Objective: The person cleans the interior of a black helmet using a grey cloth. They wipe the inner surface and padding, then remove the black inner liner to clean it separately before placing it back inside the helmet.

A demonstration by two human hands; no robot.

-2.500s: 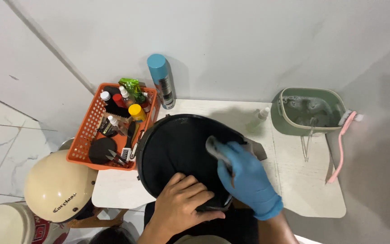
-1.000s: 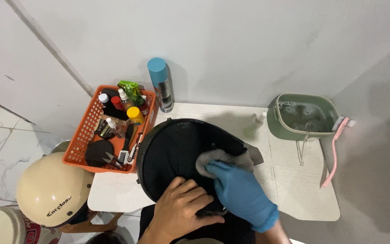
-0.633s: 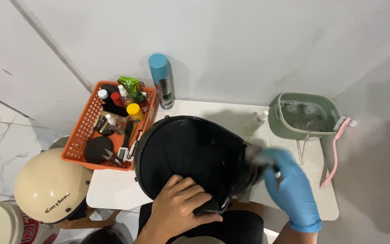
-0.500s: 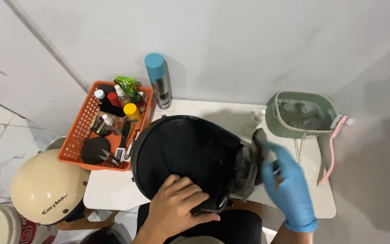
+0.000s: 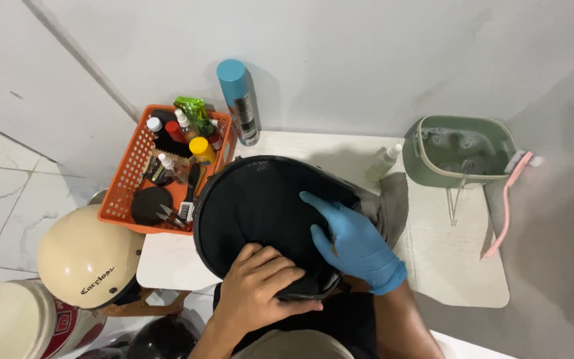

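one black helmet (image 5: pixel 260 213) lies on the table (image 5: pixel 446 266), and two cream helmets sit lower left, one whole (image 5: pixel 88 259) and one cut by the edge (image 5: pixel 8 326). one orange basket (image 5: pixel 124 179) holds several small bottles, too crowded to count surely. one blue-capped spray can (image 5: pixel 239 100), one small spray bottle (image 5: pixel 383 163), one green tub (image 5: pixel 463 149), one pink brush (image 5: pixel 507 199), one grey cloth (image 5: pixel 390 206). two hands: one bare (image 5: pixel 260 292), one in a blue glove (image 5: pixel 353 239).
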